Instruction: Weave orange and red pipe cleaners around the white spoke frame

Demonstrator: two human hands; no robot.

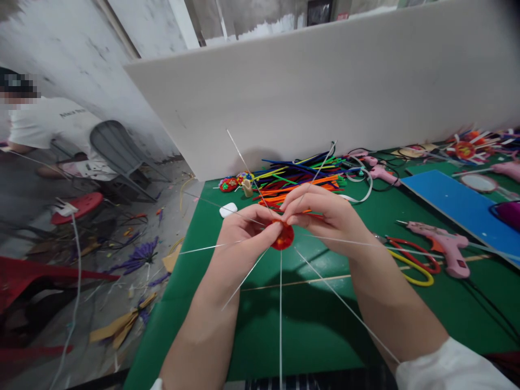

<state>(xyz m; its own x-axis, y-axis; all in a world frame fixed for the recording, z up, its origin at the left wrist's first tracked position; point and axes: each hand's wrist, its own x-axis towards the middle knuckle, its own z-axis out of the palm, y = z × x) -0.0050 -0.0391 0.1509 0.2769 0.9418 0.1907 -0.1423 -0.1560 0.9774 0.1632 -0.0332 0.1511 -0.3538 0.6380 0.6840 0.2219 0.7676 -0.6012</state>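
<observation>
One red disc (284,237) with radiating wires (280,314) is pinched by left hand (246,232) and right hand (326,218), presumably to be steadied.

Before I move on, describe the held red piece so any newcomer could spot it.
Above the green table, the left hand and right hand meet. Between them is a round red piece, set apart from the colourful sticks behind by thin pale rods spreading around it.

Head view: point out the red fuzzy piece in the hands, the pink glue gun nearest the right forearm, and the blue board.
Red fuzzy piece (283,238): head view, middle of its exposed face.
Pink glue gun (452,242): head view, body above the grip.
Blue board (467,207): head view, flat top surface.
</observation>
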